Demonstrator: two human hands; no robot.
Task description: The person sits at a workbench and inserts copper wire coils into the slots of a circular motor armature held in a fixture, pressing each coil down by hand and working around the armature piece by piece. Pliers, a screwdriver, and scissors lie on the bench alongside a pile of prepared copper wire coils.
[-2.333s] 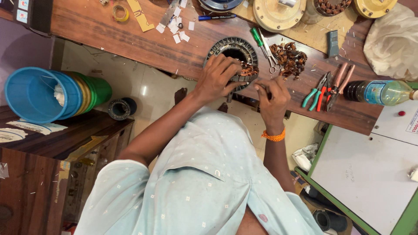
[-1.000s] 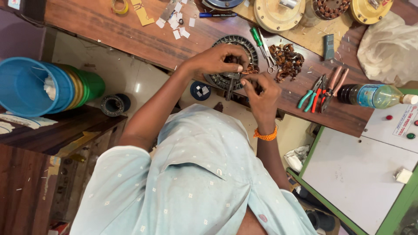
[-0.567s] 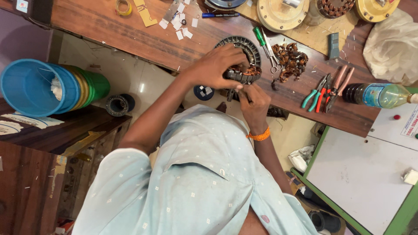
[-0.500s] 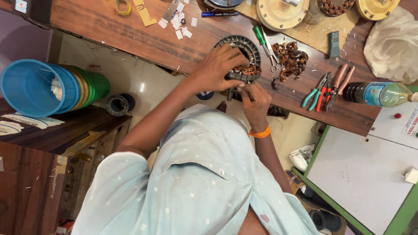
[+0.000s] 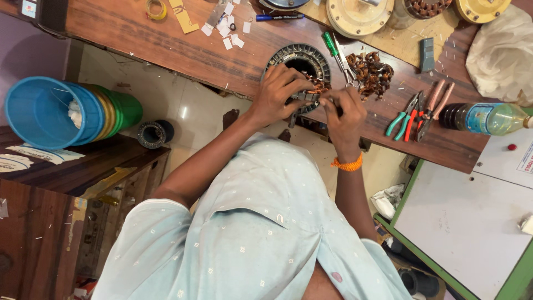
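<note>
Both hands work at a round metal motor ring [image 5: 300, 61] that lies at the near edge of the long wooden bench [image 5: 166, 41], with copper wire coils showing along the ring's near rim. The left hand [image 5: 277, 94] lies over the ring's near left side, its fingers curled down and pressing on the windings. The right hand [image 5: 344, 111] sits just beside it at the ring's near right rim, fingers bunched and pinched on something small at the coils; what they pinch cannot be told. An orange band [image 5: 348, 164] circles the right wrist. Just right of the ring lie a green-handled screwdriver [image 5: 332, 44] and a heap of copper wire scraps [image 5: 371, 71]. Further right along the bench are pliers [image 5: 416, 114] and a plastic bottle [image 5: 488, 118] on its side. A stack of buckets [image 5: 61, 111], the outermost blue, lies tipped over on a lower shelf at the left.
</note>
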